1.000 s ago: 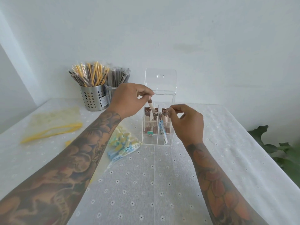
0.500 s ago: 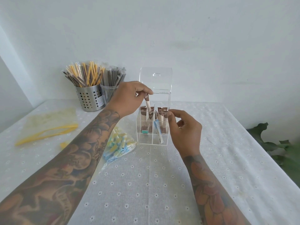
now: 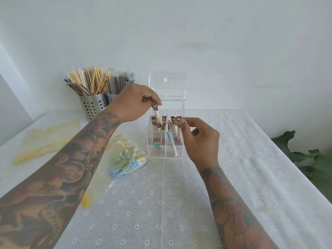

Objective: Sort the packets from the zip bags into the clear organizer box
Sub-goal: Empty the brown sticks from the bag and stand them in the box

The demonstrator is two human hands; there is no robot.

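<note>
Head view. A clear acrylic organizer box [image 3: 166,141] with inner dividers and a raised hinged lid is seen standing on the desk [image 3: 161,203], which is covered with a white flower-print cloth. The left hand [image 3: 133,103] is held above the box's rear left compartment; its grip is closed in a pinch of thumb and forefinger on the brown top end of a slim cream-and-brown stick packet [image 3: 157,115]. The packet's long axis is near upright, slightly tilted, with its lower end already inside the box among like packets. The coming move is judged to turn on this: the compartment lies directly below the grip, so a straight descent and release would suffice. The right hand [image 3: 199,139] is at the box's right side, its fingertips [image 3: 182,123] pinched at the top of a brown packet standing in the rear right compartment. A blue-and-white packet [image 3: 171,144] leans in the front right compartment.

Left of the box and near it, a clear zip bag of blue and yellow packets [image 3: 125,160] lies flat. Farther left, an apparently empty yellow-zip bag [image 3: 45,139] is noted. Behind the box's left, two metal holders of wrapped sticks [image 3: 93,90] stand.

The contents of the rear compartments are partly masked by reflections; packet print is illegible. Whether the left compartment has room cannot be told.
</note>
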